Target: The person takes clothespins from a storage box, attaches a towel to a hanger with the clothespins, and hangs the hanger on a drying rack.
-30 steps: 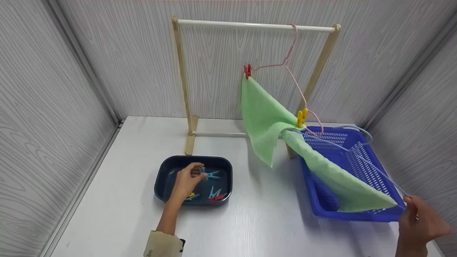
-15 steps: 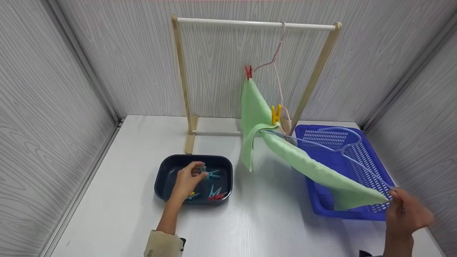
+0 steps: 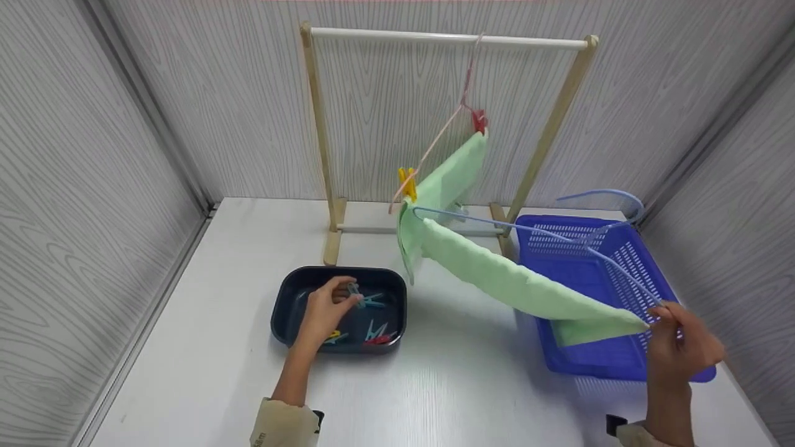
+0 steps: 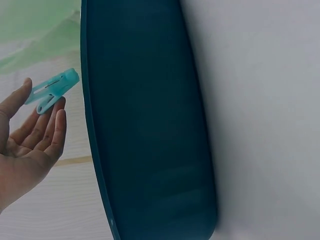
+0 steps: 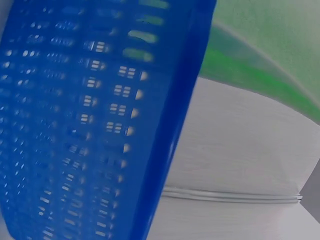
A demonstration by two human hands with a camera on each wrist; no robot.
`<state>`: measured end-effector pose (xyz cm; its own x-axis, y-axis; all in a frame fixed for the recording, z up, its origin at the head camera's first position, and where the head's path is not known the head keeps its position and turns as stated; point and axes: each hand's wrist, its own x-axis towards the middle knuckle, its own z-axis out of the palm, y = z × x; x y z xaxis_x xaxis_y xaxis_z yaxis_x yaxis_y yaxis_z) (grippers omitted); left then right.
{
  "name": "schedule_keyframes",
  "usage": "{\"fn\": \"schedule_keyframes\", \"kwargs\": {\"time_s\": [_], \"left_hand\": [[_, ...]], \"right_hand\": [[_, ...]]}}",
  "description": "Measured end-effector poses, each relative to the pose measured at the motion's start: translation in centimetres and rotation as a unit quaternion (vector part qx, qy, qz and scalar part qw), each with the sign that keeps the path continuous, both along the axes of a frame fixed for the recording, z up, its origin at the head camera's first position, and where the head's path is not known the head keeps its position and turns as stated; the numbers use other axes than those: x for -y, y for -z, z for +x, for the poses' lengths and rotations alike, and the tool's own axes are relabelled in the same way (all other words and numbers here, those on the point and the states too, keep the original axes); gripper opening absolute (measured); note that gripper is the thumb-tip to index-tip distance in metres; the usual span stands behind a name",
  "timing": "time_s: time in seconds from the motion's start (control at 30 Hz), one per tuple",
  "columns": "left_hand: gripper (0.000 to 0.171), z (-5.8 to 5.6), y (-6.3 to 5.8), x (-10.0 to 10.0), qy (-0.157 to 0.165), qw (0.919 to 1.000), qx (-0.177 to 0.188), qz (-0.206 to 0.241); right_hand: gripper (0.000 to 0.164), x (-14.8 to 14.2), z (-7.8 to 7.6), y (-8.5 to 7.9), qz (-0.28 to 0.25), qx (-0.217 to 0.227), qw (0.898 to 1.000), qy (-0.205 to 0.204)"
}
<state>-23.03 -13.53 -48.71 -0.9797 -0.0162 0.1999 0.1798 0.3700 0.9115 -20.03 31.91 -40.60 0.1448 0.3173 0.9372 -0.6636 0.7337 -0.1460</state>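
In the head view, my left hand point(image 3: 323, 313) is over the dark tray point(image 3: 287, 304), and its thumb and fingertips pinch a teal clothespin point(image 4: 52, 91). My right hand point(image 3: 683, 344) pinches one end of a blue hanger point(image 3: 587, 241) together with the corner of a green cloth point(image 3: 522, 282). That cloth stretches below the hanger toward the rack. A pink hanger point(image 3: 467, 87) hangs from the bar. A red clothespin point(image 3: 479, 121) and a yellow clothespin point(image 3: 407, 183) fasten another green cloth point(image 3: 456, 164) to it. The blue hanger's far end meets this cloth.
A rack point(image 3: 397, 35) with a white bar and wooden legs stands at the back. Below the blue hanger sits a purple-blue basket point(image 3: 630, 372). Several clothespins, including a red clothespin point(image 3: 377, 339), lie in the tray. Walls enclose the white table point(image 3: 459, 397).
My right hand has moved left and up with the blue hanger and cloth. The pink hanger has swung round, its yellow clothespin now left of the red one. My left hand stays put.
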Motion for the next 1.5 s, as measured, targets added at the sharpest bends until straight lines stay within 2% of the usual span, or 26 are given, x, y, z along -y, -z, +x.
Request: {"fn": "schedule_keyframes", "kwargs": {"time_s": [0.27,0.53,0.77,0.87,1.1,1.17,1.4,1.5], "left_hand": [[0.036,0.2,-0.6,0.0,-0.007,0.9996,0.003,0.027],[0.034,0.4,-1.2,-0.2,-0.017,0.9989,-0.022,0.038],[0.029,2.7,-5.7,-1.4,0.002,0.9952,-0.07,0.068],[0.032,2.8,-5.9,-1.5,0.004,0.9926,-0.094,0.077],[0.036,1.5,-4.2,-1.3,0.016,0.9857,-0.136,0.098],[0.037,1.4,-4.1,-1.4,0.013,0.9848,-0.144,0.096],[0.035,1.7,-4.7,-1.7,0.012,0.9844,-0.143,0.102],[0.032,2.4,-5.7,-2.0,0.011,0.9854,-0.138,0.098]], "right_hand": [[0.038,1.4,-0.8,-1.0,0.018,0.005,0.999,-0.037],[0.033,1.6,-0.9,-0.9,0.033,0.051,0.997,-0.056],[0.03,1.7,-0.7,-1.2,0.047,0.076,0.993,-0.071],[0.032,1.7,-0.6,-1.2,0.052,0.083,0.992,-0.074],[0.034,1.7,-0.8,-1.0,0.061,0.08,0.992,-0.071],[0.035,1.6,-0.8,-0.9,0.064,0.076,0.992,-0.073],[0.037,1.7,-0.7,-0.8,0.068,0.068,0.992,-0.077],[0.038,1.7,-0.7,-0.7,0.072,0.073,0.991,-0.082]]}}
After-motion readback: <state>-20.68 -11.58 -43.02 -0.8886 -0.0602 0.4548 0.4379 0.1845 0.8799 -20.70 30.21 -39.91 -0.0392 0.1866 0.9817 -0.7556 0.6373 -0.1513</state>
